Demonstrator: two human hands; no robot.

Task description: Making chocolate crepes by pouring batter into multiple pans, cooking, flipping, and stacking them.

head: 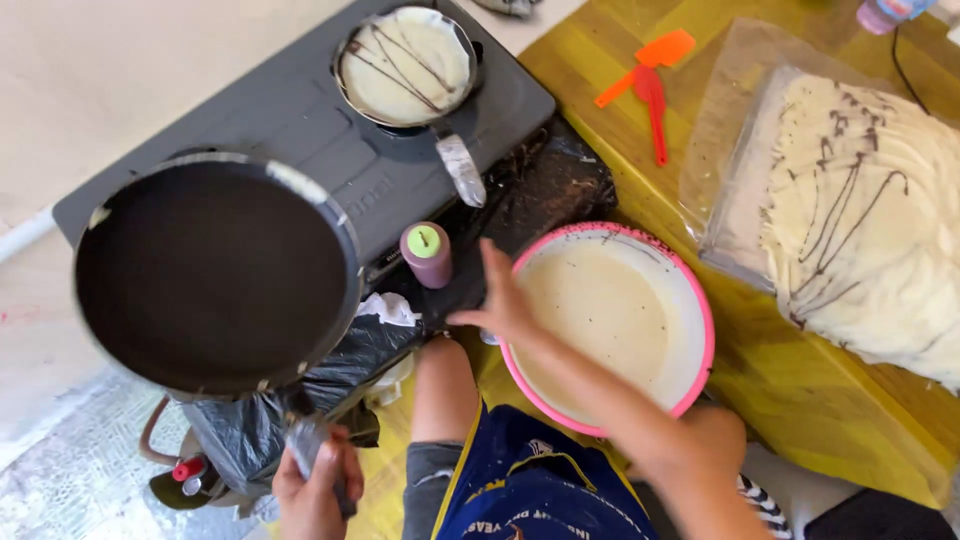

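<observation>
Yellow wooden table (760,380) fills the right side, with pale floor at left. On it sits a pink-rimmed bowl of pale batter (610,325), close to the near table edge. The right hand (500,300) reaches across the bowl's left rim, fingers spread apart, toward a small purple squeeze bottle (427,254) standing beside a grey two-burner stove (330,160). The left hand (315,480) is clamped on the foil-wrapped handle of an empty black pan (215,275), held tilted off the near burner, above a black bag (300,400). A smaller pan with a chocolate-streaked crepe (405,65) cooks behind. Finished crepes (860,220) rest on plastic, with orange spatulas (650,85) in the open room between.
</observation>
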